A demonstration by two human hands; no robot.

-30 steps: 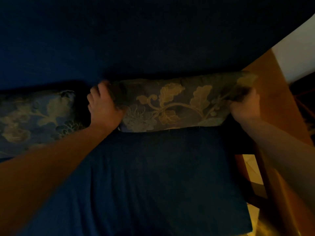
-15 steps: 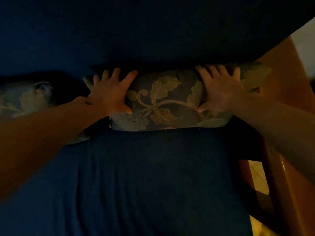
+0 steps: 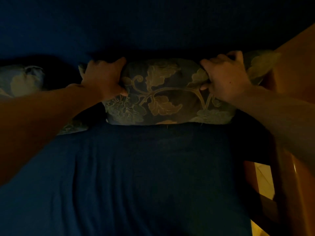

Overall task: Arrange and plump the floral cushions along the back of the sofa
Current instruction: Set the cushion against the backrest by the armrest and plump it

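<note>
1. Dim light over a dark blue sofa (image 3: 153, 176) fills most of the frame, with a wooden armrest (image 3: 296, 68) along the right edge
2. Fingers (image 3: 221, 59) of the right hand (image 3: 226, 77) curl over the top edge of the floral cushion (image 3: 162, 92) and pinch a fold of it against the thumb; the left hand (image 3: 104, 79) is clamped the same way on the cushion's left part, fingertips hidden behind the top
3. That cushion stands at centre frame on the seat, pressed against the dark sofa back (image 3: 153, 23), its right corner touching the armrest
4. Risk: squeezing only the top with both hands may bunch the filling into the middle and leave the ends flat; a hard pull forward could tip the cushion off the backrest onto the seat
5. Risk: the left forearm lies over the neighbouring cushion (image 3: 22, 79) at the left edge and could drag it askew
6. Count: two floral cushions visible, two hands, one armrest; whether more cushions lie beyond the left edge cannot be told
</note>
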